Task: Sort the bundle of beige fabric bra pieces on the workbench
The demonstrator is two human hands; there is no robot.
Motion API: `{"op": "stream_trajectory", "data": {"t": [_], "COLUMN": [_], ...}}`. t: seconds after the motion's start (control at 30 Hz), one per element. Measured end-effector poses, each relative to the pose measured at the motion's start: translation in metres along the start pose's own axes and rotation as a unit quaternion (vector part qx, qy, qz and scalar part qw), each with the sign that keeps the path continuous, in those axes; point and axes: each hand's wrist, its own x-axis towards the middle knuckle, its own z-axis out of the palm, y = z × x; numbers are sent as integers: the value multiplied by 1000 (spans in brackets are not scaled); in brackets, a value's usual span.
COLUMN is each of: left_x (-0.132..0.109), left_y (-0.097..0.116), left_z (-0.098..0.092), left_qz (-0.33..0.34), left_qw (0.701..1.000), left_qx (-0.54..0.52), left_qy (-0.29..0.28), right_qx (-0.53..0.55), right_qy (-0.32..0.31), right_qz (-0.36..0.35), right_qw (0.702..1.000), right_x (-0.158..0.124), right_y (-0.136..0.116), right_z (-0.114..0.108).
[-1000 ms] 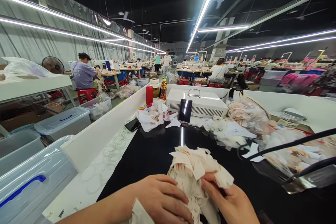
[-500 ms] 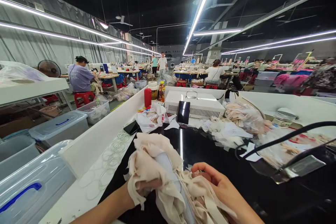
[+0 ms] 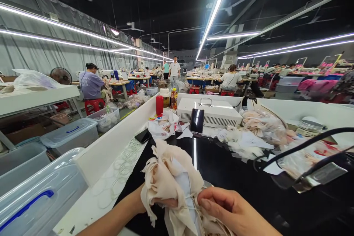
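A bunched stack of beige fabric pieces (image 3: pixel 168 177) is held above the black work surface (image 3: pixel 229 171). My left hand (image 3: pixel 167 202) is wrapped round it from the left and beneath, with most of its fingers hidden by cloth. A pale grey-white strip (image 3: pixel 184 184) lies along the middle of the bundle, and a thin pale line crosses it lower down. At the bundle's right side, my right hand (image 3: pixel 221 204) is closed, thumb and forefinger pinched together. What sits between those fingertips is too small to make out.
Thin pale green loops (image 3: pixel 125 164) lie on the white ledge at left. Behind the bundle are a plastic bag (image 3: pixel 163 127), a propped phone (image 3: pixel 197 120) and a white metal box (image 3: pixel 210 110). A black cable (image 3: pixel 312 143) arches over the right side. Co-workers sit farther off.
My right hand has gone from loosely spread fingers to a pinch against the bundle's side. The bundle is turned slightly, and the whole view has shifted a little.
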Motion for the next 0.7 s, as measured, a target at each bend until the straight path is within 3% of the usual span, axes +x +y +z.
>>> {"op": "stream_trajectory", "data": {"t": [0.2, 0.3, 0.57, 0.7], "left_x": [5, 11, 8, 6], "left_y": [9, 11, 22, 23], "left_z": [10, 18, 54, 61], "left_qz": [-6, 1, 35, 62], "left_qw": [998, 999, 999, 998], "left_qx": [45, 36, -22, -3], "left_qy": [-40, -34, -22, 21], "right_qx": [-148, -193, -218, -233], "right_qy": [113, 156, 243, 263], "right_qz": [-2, 4, 5, -8], "right_qw": [983, 969, 945, 936], "right_x": [1, 1, 0, 0], "right_y": [-3, -1, -1, 3], "right_z": [13, 18, 28, 31]}}
